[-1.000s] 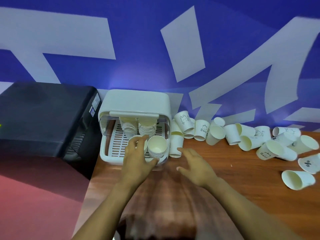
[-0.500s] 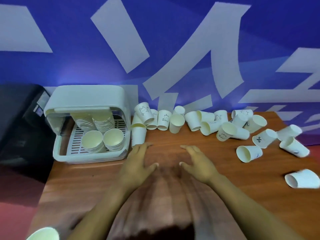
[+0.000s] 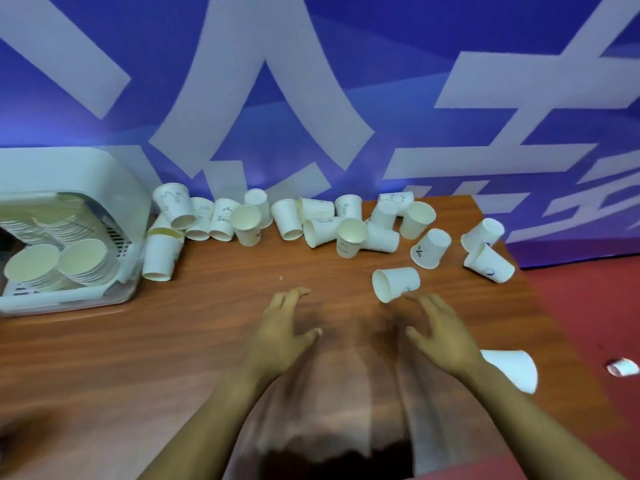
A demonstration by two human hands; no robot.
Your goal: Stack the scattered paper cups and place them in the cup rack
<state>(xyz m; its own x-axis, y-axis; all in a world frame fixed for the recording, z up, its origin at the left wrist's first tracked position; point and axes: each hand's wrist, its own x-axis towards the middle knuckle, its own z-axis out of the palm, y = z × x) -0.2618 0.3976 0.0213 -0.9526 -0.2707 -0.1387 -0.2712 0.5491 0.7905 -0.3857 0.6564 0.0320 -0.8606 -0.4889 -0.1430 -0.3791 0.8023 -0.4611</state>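
Hovering over the wooden counter (image 3: 214,341) at lower centre in the head view, the left hand (image 3: 282,336) and right hand (image 3: 441,332) each show a loose, spread grip that holds nothing. A tipped paper cup (image 3: 394,283) lies just above the right fingertips. More scattered cups (image 3: 311,220) line the blue wall across mid-frame. The cup rack (image 3: 69,188) at the left edge holds stacked cups (image 3: 55,265).
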